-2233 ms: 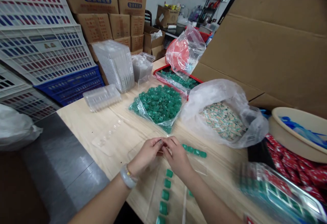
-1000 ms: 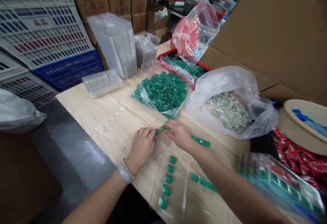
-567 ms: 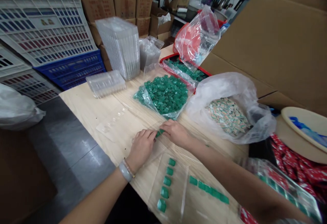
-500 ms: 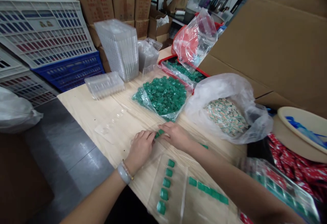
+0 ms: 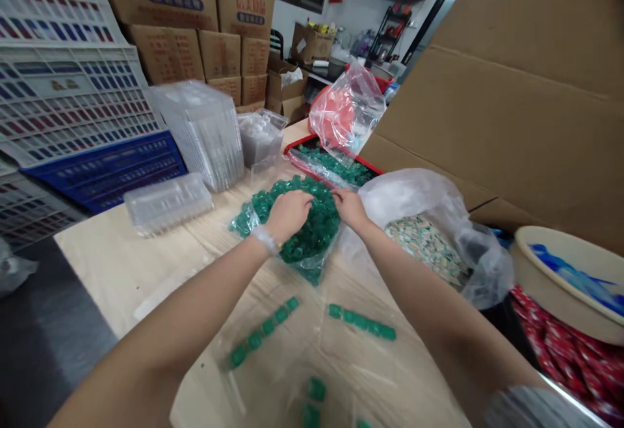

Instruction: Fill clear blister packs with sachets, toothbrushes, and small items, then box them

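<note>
Grip: your left hand (image 5: 287,212) and right hand (image 5: 349,207) both sink curled fingers into the green pieces (image 5: 312,236); you cannot tell whether either clasps any.
Nearest you: short rows of green squares (image 5: 266,329) lie in clear plastic on the bench (image 5: 107,265).
Pile: the green pieces are heaped in an open clear bag at mid-bench, under both your hands.
Right of pile: white bag of packets (image 5: 429,246), just beside it.
Beyond: red tray (image 5: 295,144) holding more green; stacked clear trays (image 5: 199,129) to the left.
</note>
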Action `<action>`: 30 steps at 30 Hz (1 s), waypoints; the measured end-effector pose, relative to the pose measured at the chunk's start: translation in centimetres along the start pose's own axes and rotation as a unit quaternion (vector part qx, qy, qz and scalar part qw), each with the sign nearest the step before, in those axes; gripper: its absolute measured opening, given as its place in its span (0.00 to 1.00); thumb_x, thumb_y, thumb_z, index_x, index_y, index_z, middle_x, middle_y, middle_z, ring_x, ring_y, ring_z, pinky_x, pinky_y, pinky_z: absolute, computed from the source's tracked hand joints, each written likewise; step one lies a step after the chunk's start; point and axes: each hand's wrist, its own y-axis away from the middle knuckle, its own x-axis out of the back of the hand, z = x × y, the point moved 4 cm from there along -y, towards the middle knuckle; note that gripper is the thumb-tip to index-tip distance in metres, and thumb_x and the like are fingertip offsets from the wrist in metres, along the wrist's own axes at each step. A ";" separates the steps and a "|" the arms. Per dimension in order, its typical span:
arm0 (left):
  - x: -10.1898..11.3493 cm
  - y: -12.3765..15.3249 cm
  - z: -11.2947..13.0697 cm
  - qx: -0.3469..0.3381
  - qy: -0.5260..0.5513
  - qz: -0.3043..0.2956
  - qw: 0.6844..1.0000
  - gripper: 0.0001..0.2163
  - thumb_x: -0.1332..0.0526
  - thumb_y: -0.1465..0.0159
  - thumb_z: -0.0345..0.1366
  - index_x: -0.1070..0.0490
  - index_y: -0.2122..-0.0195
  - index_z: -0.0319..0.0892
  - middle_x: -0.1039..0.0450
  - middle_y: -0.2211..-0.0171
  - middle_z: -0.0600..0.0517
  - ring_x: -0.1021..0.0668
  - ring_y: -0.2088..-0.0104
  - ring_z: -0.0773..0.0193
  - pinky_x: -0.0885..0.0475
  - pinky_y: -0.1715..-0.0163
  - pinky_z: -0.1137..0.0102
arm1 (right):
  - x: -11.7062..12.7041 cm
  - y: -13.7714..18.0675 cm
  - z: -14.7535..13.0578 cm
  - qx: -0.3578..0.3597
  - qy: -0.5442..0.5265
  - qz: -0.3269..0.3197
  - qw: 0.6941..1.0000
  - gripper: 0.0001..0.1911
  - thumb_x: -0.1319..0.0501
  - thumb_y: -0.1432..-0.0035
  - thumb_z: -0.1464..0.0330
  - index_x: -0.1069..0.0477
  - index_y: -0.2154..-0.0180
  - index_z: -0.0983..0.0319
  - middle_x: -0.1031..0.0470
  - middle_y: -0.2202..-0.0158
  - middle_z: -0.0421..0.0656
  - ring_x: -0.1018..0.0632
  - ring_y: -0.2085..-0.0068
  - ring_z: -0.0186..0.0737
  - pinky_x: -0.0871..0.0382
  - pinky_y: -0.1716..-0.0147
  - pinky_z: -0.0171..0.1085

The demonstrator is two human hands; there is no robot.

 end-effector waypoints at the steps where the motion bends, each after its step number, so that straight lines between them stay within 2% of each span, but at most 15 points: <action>1: -1.0 -2.2 0.1 0.000 -0.022 -0.013 1.000 0.12 0.50 0.39 0.33 0.29 0.60 0.41 0.29 0.62 0.47 0.28 0.59 0.60 0.36 0.58 0.66 | -0.7 -0.9 -0.1 0.025 0.017 -0.027 0.999 0.14 0.50 0.46 0.75 0.29 0.60 0.65 0.28 0.59 0.47 0.29 0.58 0.39 0.38 0.55 0.37; 3: -3.0 -5.2 0.2 0.013 -0.065 -0.047 0.997 0.11 0.47 0.42 0.32 0.28 0.63 0.37 0.30 0.62 0.43 0.30 0.57 0.54 0.37 0.59 0.62 | -1.9 -1.7 -0.5 0.072 0.065 -0.100 0.990 0.13 0.47 0.49 0.75 0.28 0.62 0.65 0.29 0.60 0.48 0.30 0.58 0.41 0.38 0.56 0.38; 5: -4.2 -6.5 0.4 0.021 -0.088 -0.070 0.993 0.09 0.45 0.43 0.31 0.28 0.66 0.34 0.31 0.61 0.39 0.31 0.56 0.51 0.37 0.58 0.60 | -2.6 -1.7 -0.7 0.098 0.103 -0.154 0.978 0.12 0.44 0.53 0.77 0.27 0.65 0.66 0.30 0.61 0.50 0.30 0.58 0.44 0.38 0.58 0.39; 6: -4.5 -6.6 0.4 0.017 -0.091 -0.075 0.993 0.09 0.45 0.44 0.31 0.27 0.67 0.34 0.31 0.61 0.39 0.31 0.56 0.50 0.38 0.58 0.59 | -2.7 -1.5 -0.7 0.098 0.115 -0.161 0.975 0.12 0.44 0.54 0.78 0.27 0.66 0.66 0.30 0.61 0.51 0.31 0.58 0.46 0.38 0.59 0.40; 9: -4.1 -5.7 0.2 -0.020 -0.091 -0.082 0.992 0.08 0.46 0.43 0.30 0.28 0.68 0.36 0.31 0.63 0.42 0.31 0.57 0.54 0.38 0.57 0.62 | -2.2 -0.7 -0.4 0.057 0.128 -0.130 0.982 0.12 0.46 0.53 0.79 0.27 0.67 0.69 0.33 0.59 0.55 0.31 0.58 0.49 0.37 0.62 0.42; 11: -3.3 -4.8 -0.3 -0.029 -0.081 -0.075 0.993 0.07 0.46 0.43 0.30 0.29 0.67 0.36 0.30 0.64 0.44 0.29 0.59 0.57 0.36 0.59 0.65 | -1.4 0.0 0.0 0.016 0.098 -0.086 0.991 0.11 0.46 0.52 0.78 0.28 0.66 0.69 0.33 0.59 0.56 0.31 0.59 0.49 0.36 0.62 0.43; 14: -2.3 -3.6 -1.1 0.008 -0.030 -0.040 0.999 0.07 0.45 0.42 0.32 0.30 0.66 0.36 0.29 0.65 0.45 0.28 0.62 0.60 0.35 0.60 0.67 | 0.2 0.9 0.6 -0.052 -0.078 0.001 0.996 0.10 0.43 0.51 0.74 0.29 0.64 0.67 0.31 0.62 0.50 0.30 0.61 0.44 0.35 0.61 0.43; 16: -2.0 -2.8 -1.4 0.043 0.028 -0.013 0.999 0.08 0.46 0.42 0.33 0.31 0.64 0.37 0.28 0.66 0.47 0.27 0.63 0.61 0.34 0.60 0.68 | 0.8 1.5 1.0 -0.117 -0.267 0.008 0.956 0.09 0.42 0.50 0.71 0.30 0.65 0.64 0.30 0.66 0.45 0.29 0.67 0.38 0.33 0.63 0.41; 18: -1.8 -2.2 -1.2 0.064 0.081 0.008 0.995 0.10 0.47 0.41 0.32 0.32 0.61 0.37 0.28 0.66 0.47 0.27 0.63 0.63 0.34 0.59 0.69 | 0.8 2.0 0.8 -0.184 -0.442 -0.043 0.877 0.07 0.43 0.50 0.70 0.30 0.67 0.63 0.30 0.71 0.42 0.30 0.74 0.33 0.32 0.68 0.39; 20: -1.9 -1.7 -0.8 0.074 0.100 0.013 0.992 0.11 0.49 0.41 0.29 0.31 0.59 0.37 0.28 0.63 0.47 0.27 0.62 0.64 0.34 0.57 0.69 | 0.7 2.6 0.1 -0.232 -0.547 -0.095 0.799 0.05 0.42 0.50 0.71 0.30 0.69 0.62 0.29 0.73 0.40 0.31 0.77 0.30 0.32 0.71 0.36; 22: -1.9 -1.2 -0.4 0.085 0.087 0.028 0.992 0.13 0.49 0.42 0.27 0.29 0.60 0.38 0.30 0.60 0.45 0.29 0.58 0.61 0.36 0.55 0.67 | 0.6 2.9 -0.7 -0.265 -0.598 -0.111 0.748 0.03 0.42 0.51 0.73 0.30 0.70 0.62 0.29 0.75 0.39 0.31 0.78 0.29 0.33 0.74 0.34; 24: -1.9 -0.8 0.0 0.084 0.097 0.061 0.990 0.13 0.47 0.43 0.29 0.29 0.59 0.37 0.32 0.58 0.44 0.30 0.56 0.59 0.37 0.53 0.64 | 0.4 3.2 -1.5 -0.279 -0.625 -0.111 0.720 0.02 0.41 0.52 0.74 0.31 0.72 0.62 0.29 0.77 0.38 0.31 0.78 0.29 0.34 0.75 0.32; 27: -2.1 -0.4 0.6 0.070 0.210 0.080 0.972 0.14 0.43 0.45 0.34 0.30 0.59 0.35 0.29 0.63 0.45 0.28 0.61 0.60 0.34 0.57 0.66 | 0.0 3.5 -2.9 -0.266 -0.646 -0.109 0.707 0.03 0.39 0.54 0.73 0.32 0.76 0.63 0.30 0.81 0.37 0.30 0.78 0.29 0.33 0.74 0.32; 30: -2.5 0.1 0.5 0.121 0.366 0.060 0.921 0.10 0.41 0.47 0.29 0.28 0.64 0.35 0.27 0.70 0.48 0.27 0.69 0.66 0.31 0.65 0.70 | -0.3 3.9 -4.2 -0.230 -0.660 -0.090 0.710 0.07 0.35 0.59 0.70 0.32 0.77 0.63 0.31 0.82 0.36 0.30 0.78 0.29 0.34 0.75 0.31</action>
